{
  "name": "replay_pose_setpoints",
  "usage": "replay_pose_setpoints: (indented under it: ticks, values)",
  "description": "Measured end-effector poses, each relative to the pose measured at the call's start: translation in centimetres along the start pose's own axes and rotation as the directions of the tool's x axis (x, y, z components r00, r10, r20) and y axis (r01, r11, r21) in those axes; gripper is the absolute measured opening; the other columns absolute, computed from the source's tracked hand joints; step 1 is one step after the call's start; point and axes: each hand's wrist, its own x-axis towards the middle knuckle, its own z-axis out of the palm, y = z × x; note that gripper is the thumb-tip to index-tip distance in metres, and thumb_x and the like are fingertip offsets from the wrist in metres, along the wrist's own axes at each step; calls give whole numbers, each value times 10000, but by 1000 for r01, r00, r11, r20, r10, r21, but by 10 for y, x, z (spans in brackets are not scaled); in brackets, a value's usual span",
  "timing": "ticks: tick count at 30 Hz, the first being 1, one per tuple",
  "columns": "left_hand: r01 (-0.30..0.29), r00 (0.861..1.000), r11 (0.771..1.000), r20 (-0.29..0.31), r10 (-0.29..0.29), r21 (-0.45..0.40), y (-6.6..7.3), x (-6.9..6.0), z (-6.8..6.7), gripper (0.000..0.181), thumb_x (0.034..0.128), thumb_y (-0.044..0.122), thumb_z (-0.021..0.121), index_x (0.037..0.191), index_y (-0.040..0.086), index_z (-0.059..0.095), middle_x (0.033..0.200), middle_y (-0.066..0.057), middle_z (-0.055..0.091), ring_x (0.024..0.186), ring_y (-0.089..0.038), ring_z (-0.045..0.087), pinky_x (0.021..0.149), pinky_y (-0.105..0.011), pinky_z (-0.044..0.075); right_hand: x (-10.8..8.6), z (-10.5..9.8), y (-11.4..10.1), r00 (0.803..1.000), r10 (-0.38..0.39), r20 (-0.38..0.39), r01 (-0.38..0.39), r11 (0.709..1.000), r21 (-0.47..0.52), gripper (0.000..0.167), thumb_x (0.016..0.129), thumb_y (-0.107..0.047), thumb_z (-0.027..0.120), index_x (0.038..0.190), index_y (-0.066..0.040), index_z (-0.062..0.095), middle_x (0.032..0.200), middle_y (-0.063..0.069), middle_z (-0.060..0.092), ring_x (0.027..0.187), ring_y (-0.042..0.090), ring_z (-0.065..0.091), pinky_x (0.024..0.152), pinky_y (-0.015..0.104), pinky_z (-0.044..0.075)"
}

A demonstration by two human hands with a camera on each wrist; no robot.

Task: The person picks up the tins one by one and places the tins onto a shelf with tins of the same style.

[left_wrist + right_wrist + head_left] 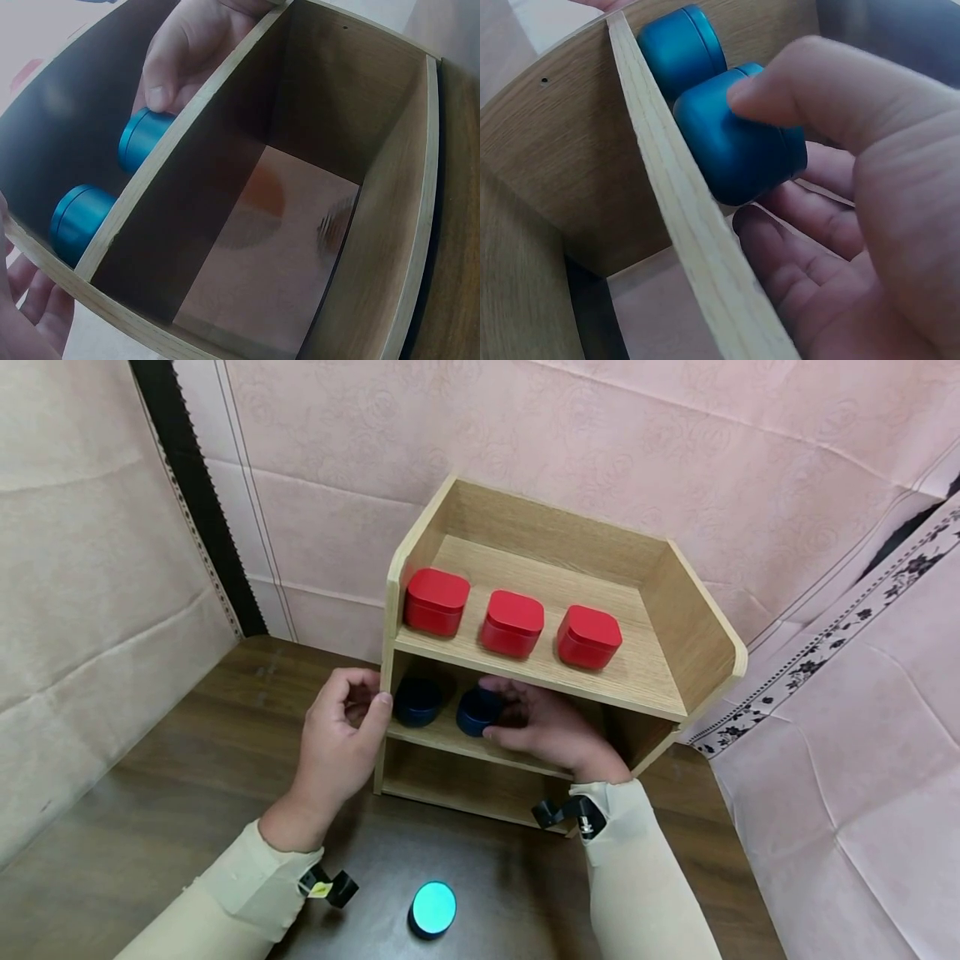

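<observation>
A small wooden shelf (525, 760) stands on the table. On its middle board are two round blue metal tins, the left tin (417, 702) close to the side panel and the right tin (478, 711) beside it. My right hand (543, 722) reaches in and holds the right tin, thumb (769, 94) on its near side and fingers (802, 217) curled at its other side. The tin appears to rest on the board. My left hand (343, 718) touches the left side panel (45, 271) from outside, thumb at the front edge, with loosely bent fingers.
Three red lidded tins, left (437, 602), middle (512, 624) and right (589, 637), stand in a row on the top board. Another blue tin (432, 910) is on the dark table (360, 860) in front. Patterned cloth (562, 452) hangs behind the shelf.
</observation>
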Motion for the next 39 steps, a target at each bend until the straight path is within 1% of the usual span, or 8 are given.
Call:
replay_pose_setpoints:
  ticks: [5,8,12,15,20,26,32,39]
  values:
    - [9,1000,1000,5,-9,9,2,0,0,206,1070,110,691,1256,24,675,1135,-71,693,1060,-142,660,933,-139,545,-2,-1,2,1000,10,-8,-10,1000,10,722,951,-177,900,1591,-265,578,1614,23,576,1465,313,580,1214,558,528]
    - [13,1000,1000,5,-13,12,2,0,0,207,1071,112,689,1258,24,673,1137,-73,691,1064,-143,659,938,-136,544,-5,-1,2,998,53,-15,-53,998,18,744,951,-229,905,1604,-297,555,1619,17,570,1448,337,604,1182,543,559]
    - [13,1000,1000,4,-13,12,2,0,0,210,1070,110,690,1259,20,672,1136,-73,691,1062,-143,661,938,-134,545,-9,-1,-1,994,104,-34,-103,994,19,742,947,-290,909,1597,-294,552,1607,8,578,1427,352,627,1129,515,596]
    - [11,1000,1000,3,-11,10,1,0,0,209,1069,106,691,1257,18,671,1133,-72,689,1059,-142,660,937,-133,546,-11,0,-4,993,108,-53,-108,994,-1,751,937,-306,917,1594,-307,553,1595,-4,577,1405,349,644,1094,497,613]
    - [5,1000,1000,3,-5,13,1,0,0,206,1068,102,692,1257,22,671,1133,-68,689,1058,-143,655,935,-134,546,-19,1,-8,996,41,-74,-45,998,-52,804,929,-279,922,1629,-370,537,1593,-3,562,1344,323,670,1069,469,625]
    - [-1,1000,1000,1,1,8,-1,0,0,203,1064,95,696,1251,19,670,1122,-53,683,1053,-146,658,933,-140,549,-32,3,-16,991,-66,-118,51,991,-127,819,908,-230,935,1629,-302,553,1568,4,580,1359,246,647,1154,500,594]
    - [-3,1000,1000,-1,3,8,-1,0,0,205,1061,98,695,1246,16,671,1115,-62,686,1043,-144,659,930,-141,548,-47,7,-22,986,-88,-142,66,986,-152,790,893,-247,953,1583,-326,577,1551,-49,603,1329,190,661,1148,461,596]
    - [1,1000,1000,1,-1,8,1,0,0,209,1063,99,692,1251,10,668,1119,-75,686,1050,-143,655,934,-137,543,-60,14,-28,983,-119,-137,98,984,-151,756,885,-255,965,1555,-262,615,1559,-62,639,1281,199,682,1126,420,600]
